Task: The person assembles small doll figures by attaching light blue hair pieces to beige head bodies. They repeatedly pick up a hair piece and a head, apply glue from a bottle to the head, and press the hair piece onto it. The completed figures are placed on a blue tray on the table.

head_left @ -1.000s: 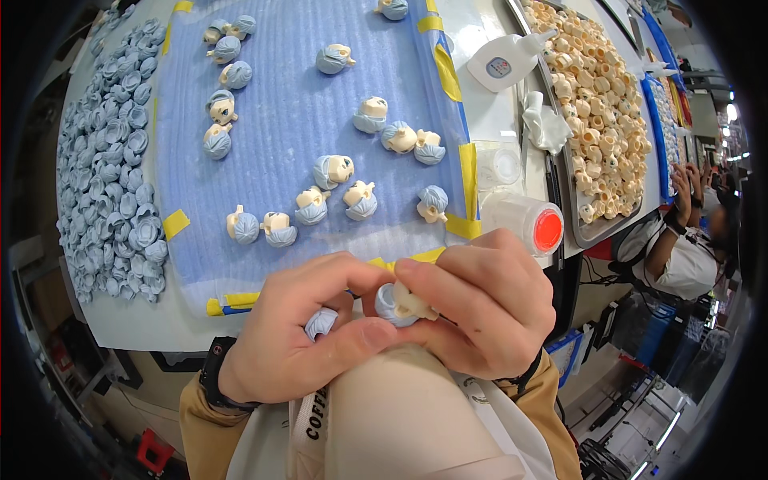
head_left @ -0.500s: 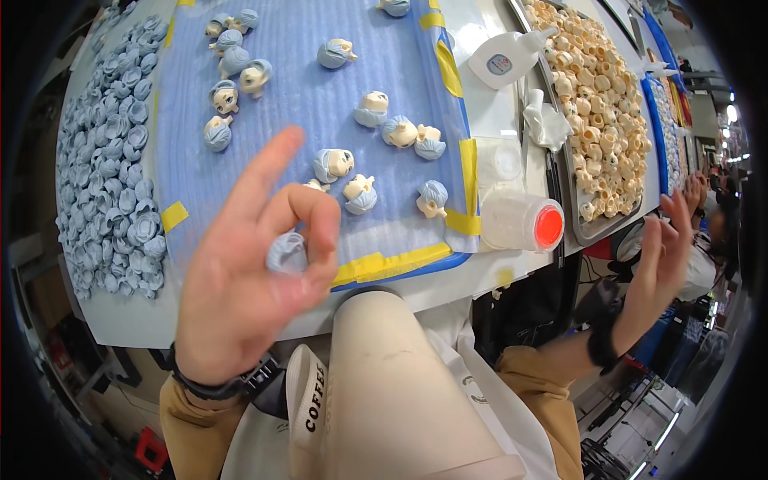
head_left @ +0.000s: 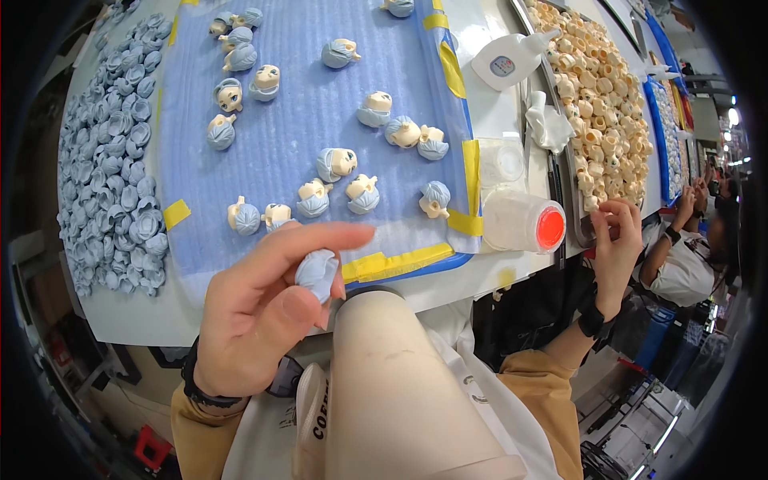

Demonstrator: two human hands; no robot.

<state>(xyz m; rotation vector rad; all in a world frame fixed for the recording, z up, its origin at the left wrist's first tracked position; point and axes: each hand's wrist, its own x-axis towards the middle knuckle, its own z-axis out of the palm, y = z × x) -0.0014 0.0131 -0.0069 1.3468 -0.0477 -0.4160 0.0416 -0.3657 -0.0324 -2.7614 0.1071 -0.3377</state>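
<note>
In my left hand (head_left: 248,320), over the near edge of the blue foam mat (head_left: 304,104), a light-blue doll hair piece (head_left: 317,274) is held between thumb and curled fingers; the index finger points outward. Out to the right, my right hand (head_left: 618,244) pinches a small cream doll head (head_left: 590,203) at the near end of a metal tray (head_left: 573,190) heaped with similar heads. Several doll heads (head_left: 336,165) wearing blue hair lie scattered across the mat, some of them close beyond my left hand.
A pile of blue hair pieces (head_left: 112,176) covers the table's left side. Between mat and tray stand a white squeeze bottle (head_left: 508,62), a clear container (head_left: 502,162), a jar with a red end (head_left: 520,220) and crumpled white material (head_left: 549,126). A pale cylinder (head_left: 400,368) rises before me. Another person (head_left: 684,268) sits at right.
My right hand has moved from beside the tray to its near end, and its fingers have closed on a head. My left hand has turned and dropped slightly, still with the hair piece.
</note>
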